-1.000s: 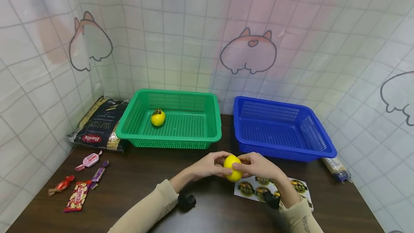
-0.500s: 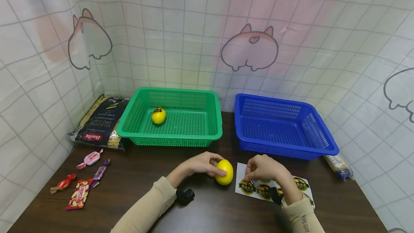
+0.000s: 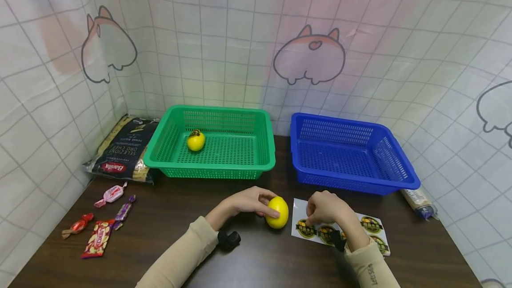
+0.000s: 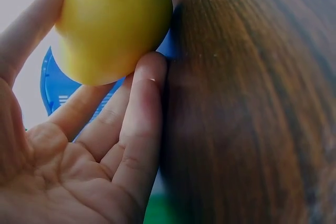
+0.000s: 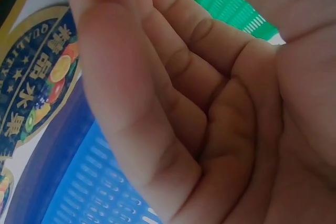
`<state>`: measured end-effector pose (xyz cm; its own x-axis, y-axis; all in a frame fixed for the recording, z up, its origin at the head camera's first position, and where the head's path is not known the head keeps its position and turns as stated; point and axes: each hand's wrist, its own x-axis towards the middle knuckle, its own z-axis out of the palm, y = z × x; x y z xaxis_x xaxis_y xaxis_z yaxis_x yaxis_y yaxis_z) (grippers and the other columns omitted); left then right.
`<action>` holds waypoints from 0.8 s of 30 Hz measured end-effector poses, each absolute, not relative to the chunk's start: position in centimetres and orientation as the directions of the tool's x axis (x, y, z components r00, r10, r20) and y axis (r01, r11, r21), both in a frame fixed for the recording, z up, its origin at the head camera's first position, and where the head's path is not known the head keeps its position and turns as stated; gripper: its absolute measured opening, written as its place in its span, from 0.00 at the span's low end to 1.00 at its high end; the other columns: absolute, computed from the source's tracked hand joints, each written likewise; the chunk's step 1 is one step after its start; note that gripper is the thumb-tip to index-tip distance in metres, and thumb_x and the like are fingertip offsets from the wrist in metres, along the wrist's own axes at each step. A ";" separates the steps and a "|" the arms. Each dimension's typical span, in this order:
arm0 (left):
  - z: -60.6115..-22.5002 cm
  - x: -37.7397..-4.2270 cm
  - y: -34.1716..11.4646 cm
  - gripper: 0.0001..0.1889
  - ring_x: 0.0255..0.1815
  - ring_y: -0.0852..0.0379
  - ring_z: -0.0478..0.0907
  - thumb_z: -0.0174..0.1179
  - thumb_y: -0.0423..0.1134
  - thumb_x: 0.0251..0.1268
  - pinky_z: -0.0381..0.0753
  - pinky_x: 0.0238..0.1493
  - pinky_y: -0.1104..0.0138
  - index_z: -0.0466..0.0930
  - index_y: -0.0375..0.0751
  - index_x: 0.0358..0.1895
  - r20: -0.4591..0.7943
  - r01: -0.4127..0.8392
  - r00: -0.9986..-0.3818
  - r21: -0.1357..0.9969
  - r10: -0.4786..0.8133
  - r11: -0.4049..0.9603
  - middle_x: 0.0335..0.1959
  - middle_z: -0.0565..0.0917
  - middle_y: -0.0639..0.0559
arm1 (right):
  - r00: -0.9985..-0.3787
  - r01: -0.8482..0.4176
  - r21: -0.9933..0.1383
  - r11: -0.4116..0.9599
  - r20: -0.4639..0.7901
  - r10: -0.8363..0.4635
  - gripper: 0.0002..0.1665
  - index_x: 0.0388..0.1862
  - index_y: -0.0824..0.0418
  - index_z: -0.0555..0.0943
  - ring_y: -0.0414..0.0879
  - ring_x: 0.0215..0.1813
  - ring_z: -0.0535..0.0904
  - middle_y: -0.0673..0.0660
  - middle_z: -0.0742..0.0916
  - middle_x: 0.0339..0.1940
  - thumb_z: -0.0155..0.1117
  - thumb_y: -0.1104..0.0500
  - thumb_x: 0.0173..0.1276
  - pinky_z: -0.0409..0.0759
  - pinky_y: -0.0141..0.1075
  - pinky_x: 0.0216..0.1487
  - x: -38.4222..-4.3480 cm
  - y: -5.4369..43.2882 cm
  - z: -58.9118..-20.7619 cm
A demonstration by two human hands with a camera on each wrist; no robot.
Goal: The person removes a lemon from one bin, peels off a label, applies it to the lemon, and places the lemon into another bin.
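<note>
An oval yellow lemon [image 3: 281, 214] is pinched by the left hand [image 3: 250, 201]; beneath the right hand [image 3: 327, 208], its grip unclear, a round black-gold sticker [image 3: 306, 230] is seemingly being peeled; clean lifting is needed.

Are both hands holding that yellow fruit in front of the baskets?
No, only the left hand holds the yellow fruit; the right hand is at the sticker sheet, apart from the fruit.
</note>
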<state>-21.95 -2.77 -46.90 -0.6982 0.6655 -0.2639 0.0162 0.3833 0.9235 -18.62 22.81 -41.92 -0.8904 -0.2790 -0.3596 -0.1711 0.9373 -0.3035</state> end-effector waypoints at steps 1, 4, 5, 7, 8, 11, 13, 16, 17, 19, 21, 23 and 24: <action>-46.9 -22.0 -2.8 0.31 0.39 0.61 0.82 0.71 0.47 0.56 0.85 0.42 0.68 0.77 0.41 0.64 -0.266 0.015 -0.697 0.923 0.666 0.384 0.46 0.89 0.50 | -0.891 -0.174 -0.298 0.939 -0.358 -0.279 0.12 0.20 0.51 0.82 0.43 0.25 0.75 0.47 0.82 0.21 0.80 0.55 0.52 0.72 0.34 0.27 -18.6 22.8 -42.0; -46.9 -22.0 -2.8 0.31 0.40 0.61 0.82 0.71 0.47 0.56 0.85 0.43 0.67 0.76 0.41 0.64 -0.270 0.012 -0.693 0.922 0.668 0.386 0.47 0.88 0.49 | -0.895 -0.178 -0.286 0.942 -0.350 -0.276 0.12 0.20 0.51 0.82 0.42 0.24 0.75 0.47 0.82 0.20 0.80 0.55 0.52 0.72 0.34 0.27 -18.7 22.8 -42.1; -47.0 -22.1 -2.8 0.32 0.40 0.61 0.82 0.71 0.47 0.56 0.85 0.43 0.67 0.76 0.41 0.64 -0.271 0.013 -0.693 0.921 0.668 0.388 0.47 0.88 0.49 | -0.897 -0.176 -0.284 0.943 -0.347 -0.272 0.13 0.19 0.51 0.82 0.42 0.24 0.75 0.47 0.82 0.19 0.80 0.54 0.52 0.71 0.34 0.27 -18.7 22.8 -42.2; -47.0 -22.1 -2.8 0.32 0.41 0.61 0.82 0.71 0.47 0.56 0.85 0.44 0.67 0.76 0.41 0.64 -0.277 0.012 -0.694 0.919 0.665 0.395 0.48 0.88 0.49 | -0.903 -0.169 -0.278 0.946 -0.341 -0.261 0.13 0.19 0.50 0.81 0.42 0.24 0.75 0.47 0.82 0.19 0.81 0.54 0.50 0.71 0.34 0.27 -18.7 22.7 -42.3; -47.0 -22.1 -2.8 0.32 0.41 0.61 0.81 0.71 0.47 0.56 0.85 0.44 0.67 0.76 0.41 0.64 -0.279 0.011 -0.695 0.917 0.663 0.398 0.48 0.88 0.49 | -0.906 -0.163 -0.277 0.947 -0.338 -0.255 0.13 0.19 0.50 0.81 0.42 0.23 0.75 0.47 0.82 0.19 0.81 0.54 0.50 0.71 0.34 0.28 -18.7 22.6 -42.4; -47.1 -22.0 -2.8 0.32 0.41 0.61 0.81 0.71 0.48 0.56 0.85 0.44 0.67 0.76 0.42 0.64 -0.284 0.011 -0.698 0.914 0.658 0.406 0.48 0.88 0.50 | -0.914 -0.153 -0.273 0.950 -0.326 -0.241 0.14 0.18 0.50 0.81 0.43 0.25 0.75 0.47 0.82 0.19 0.82 0.54 0.48 0.71 0.34 0.28 -18.6 22.4 -42.5; -47.0 -22.0 -2.8 0.31 0.41 0.61 0.81 0.71 0.48 0.56 0.85 0.43 0.67 0.76 0.42 0.64 -0.285 0.011 -0.698 0.914 0.658 0.407 0.48 0.88 0.50 | -0.918 -0.155 -0.269 0.951 -0.316 -0.239 0.14 0.18 0.50 0.81 0.44 0.26 0.75 0.47 0.82 0.21 0.82 0.55 0.46 0.71 0.35 0.29 -18.5 22.4 -42.5; -46.9 -22.0 -2.7 0.31 0.40 0.61 0.81 0.71 0.48 0.56 0.85 0.43 0.67 0.76 0.42 0.64 -0.279 0.014 -0.698 0.916 0.660 0.402 0.48 0.88 0.49 | -0.922 -0.164 -0.263 0.951 -0.302 -0.242 0.14 0.19 0.51 0.81 0.45 0.28 0.75 0.47 0.82 0.23 0.83 0.57 0.45 0.71 0.36 0.30 -18.4 22.3 -42.4; -46.9 -22.0 -2.7 0.31 0.40 0.61 0.82 0.71 0.48 0.56 0.85 0.43 0.67 0.76 0.42 0.64 -0.276 0.016 -0.698 0.917 0.661 0.399 0.48 0.88 0.49 | -0.923 -0.164 -0.263 0.951 -0.300 -0.242 0.14 0.19 0.51 0.81 0.45 0.28 0.75 0.47 0.82 0.23 0.83 0.58 0.45 0.71 0.36 0.30 -18.4 22.3 -42.4; -46.8 -22.0 -2.7 0.32 0.41 0.61 0.82 0.71 0.48 0.56 0.85 0.43 0.67 0.76 0.42 0.64 -0.273 0.017 -0.700 0.917 0.660 0.398 0.48 0.88 0.49 | -0.921 -0.156 -0.268 0.951 -0.308 -0.238 0.14 0.19 0.51 0.81 0.45 0.28 0.75 0.48 0.82 0.23 0.82 0.58 0.45 0.72 0.36 0.30 -18.4 22.3 -42.3; -46.9 -22.0 -2.7 0.32 0.41 0.61 0.82 0.71 0.48 0.56 0.85 0.43 0.67 0.76 0.42 0.64 -0.274 0.018 -0.701 0.916 0.659 0.400 0.49 0.88 0.49 | -0.918 -0.144 -0.273 0.951 -0.323 -0.232 0.13 0.20 0.51 0.82 0.45 0.28 0.75 0.48 0.83 0.23 0.82 0.59 0.46 0.72 0.35 0.30 -18.4 22.3 -42.3; -47.0 -22.0 -2.7 0.32 0.42 0.61 0.82 0.71 0.48 0.56 0.84 0.44 0.67 0.76 0.42 0.64 -0.277 0.016 -0.700 0.915 0.658 0.403 0.49 0.88 0.49 | -0.910 -0.131 -0.280 0.951 -0.347 -0.227 0.13 0.22 0.52 0.82 0.45 0.29 0.76 0.48 0.83 0.24 0.81 0.59 0.47 0.73 0.35 0.31 -18.4 22.3 -42.3; -47.0 -21.9 -2.7 0.32 0.42 0.61 0.82 0.71 0.48 0.56 0.84 0.44 0.67 0.76 0.42 0.64 -0.278 0.016 -0.700 0.915 0.658 0.404 0.49 0.88 0.50 | -0.906 -0.124 -0.285 0.950 -0.359 -0.226 0.12 0.22 0.52 0.82 0.45 0.29 0.76 0.48 0.83 0.24 0.81 0.60 0.48 0.74 0.35 0.31 -18.4 22.4 -42.3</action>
